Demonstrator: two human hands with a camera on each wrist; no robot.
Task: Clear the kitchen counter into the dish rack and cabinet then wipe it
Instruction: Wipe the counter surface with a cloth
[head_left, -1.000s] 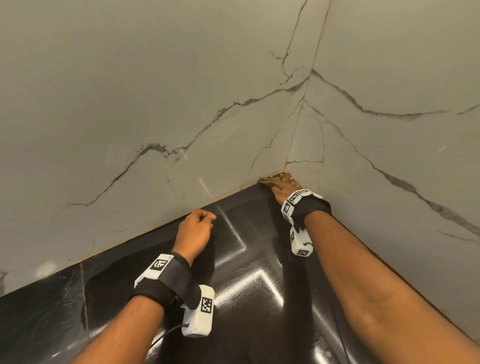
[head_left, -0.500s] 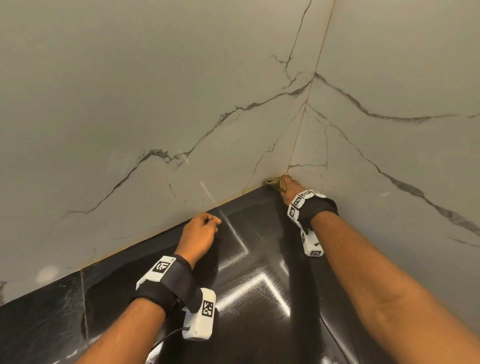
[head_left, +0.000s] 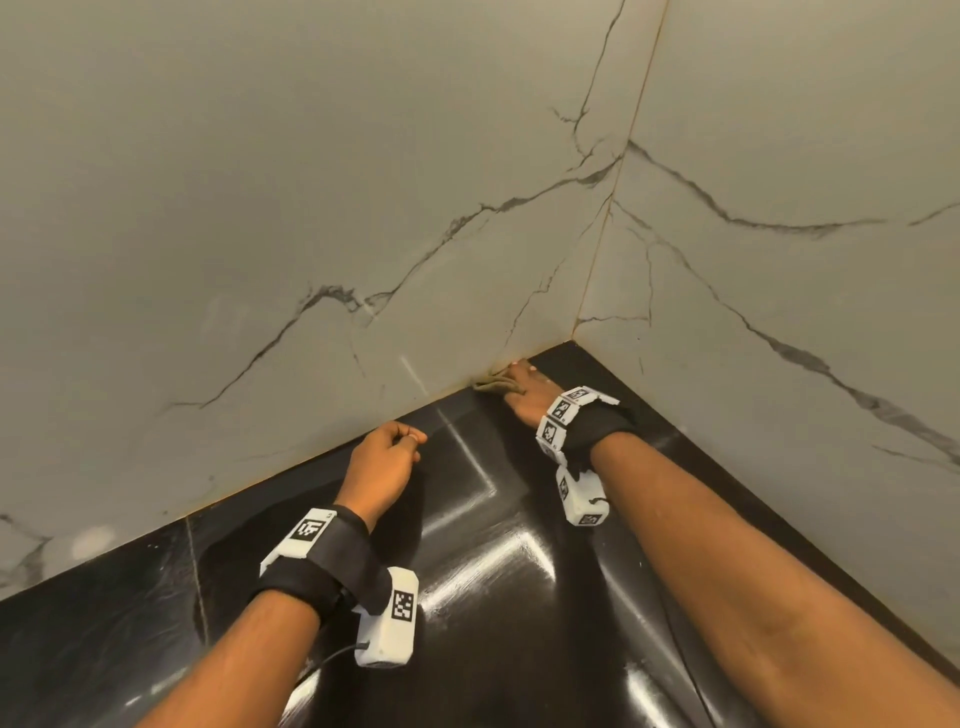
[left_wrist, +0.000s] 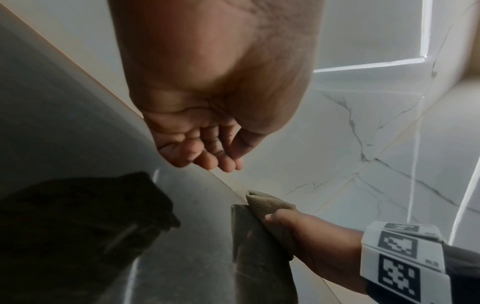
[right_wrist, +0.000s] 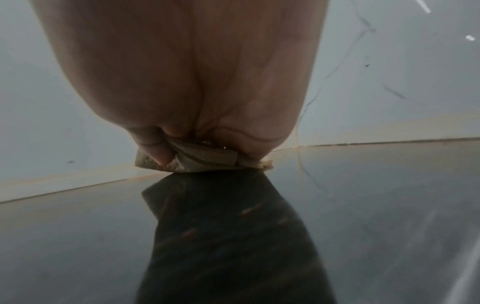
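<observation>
A folded tan cloth (head_left: 492, 385) lies on the glossy black counter (head_left: 498, 577) against the foot of the back wall, a little left of the corner. My right hand (head_left: 525, 399) grips it and presses it down; in the right wrist view the thumb curls over the cloth (right_wrist: 205, 160). The left wrist view shows the same cloth (left_wrist: 262, 206) under my right hand (left_wrist: 319, 242). To its left my left hand (head_left: 385, 461) rests by the wall, its fingers (left_wrist: 207, 152) loosely curled and holding nothing.
Grey-veined marble walls (head_left: 311, 208) meet at a corner (head_left: 574, 340) just right of the cloth and close the counter in at the back and right. A seam (head_left: 200, 587) crosses the counter at the left. Nothing else stands on the visible counter.
My right hand has slid the cloth out of the corner, leftward along the foot of the back wall. My left hand has stayed nearly still.
</observation>
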